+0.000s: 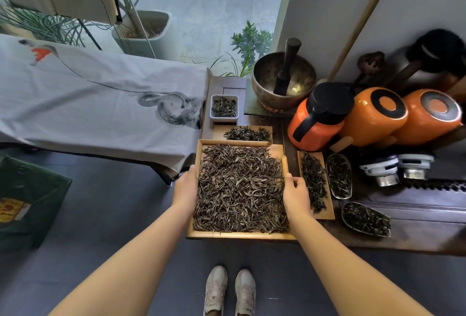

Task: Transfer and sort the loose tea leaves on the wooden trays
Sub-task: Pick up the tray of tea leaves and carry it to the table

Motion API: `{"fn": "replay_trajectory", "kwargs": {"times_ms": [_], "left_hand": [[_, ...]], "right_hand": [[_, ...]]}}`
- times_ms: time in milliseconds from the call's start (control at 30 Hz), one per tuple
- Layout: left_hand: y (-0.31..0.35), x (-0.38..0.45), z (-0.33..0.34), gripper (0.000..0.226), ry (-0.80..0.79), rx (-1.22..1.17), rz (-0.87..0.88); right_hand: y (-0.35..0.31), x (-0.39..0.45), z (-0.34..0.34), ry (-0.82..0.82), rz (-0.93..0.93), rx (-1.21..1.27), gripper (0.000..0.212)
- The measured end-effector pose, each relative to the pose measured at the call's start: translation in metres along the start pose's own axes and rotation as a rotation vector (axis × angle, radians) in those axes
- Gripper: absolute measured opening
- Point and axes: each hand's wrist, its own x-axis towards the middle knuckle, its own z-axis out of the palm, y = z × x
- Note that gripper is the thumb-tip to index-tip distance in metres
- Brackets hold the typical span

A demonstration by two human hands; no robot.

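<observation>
A large wooden tray (239, 235) heaped with brown loose tea leaves (240, 189) sits at the near left end of the dark table. My left hand (185, 190) grips its left rim and my right hand (296, 195) grips its right rim, thumb over the leaves. Behind it lies a small wooden tray (218, 132) with darker leaves, and to the right a narrow wooden tray (327, 211) with dark leaves. A white rectangular dish (224, 119) of leaves stands farther back.
Two glass scoops of leaves (339, 177) (365, 219) lie right of the narrow tray. Orange jars (317, 124), a brass bowl (283, 81) with a pestle, and lids crowd the back right. A cloth-covered table (88, 98) stands to the left. My shoes (229, 290) are below.
</observation>
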Motion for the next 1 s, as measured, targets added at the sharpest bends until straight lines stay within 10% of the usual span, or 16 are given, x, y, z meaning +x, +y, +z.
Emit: {"fn": "replay_trajectory", "kwargs": {"times_ms": [1000], "left_hand": [[0.145,-0.074,-0.149,0.051,0.322,0.144,0.331]], "right_hand": [[-0.229,-0.083,0.005,-0.295,-0.451,-0.212,0.047]]}}
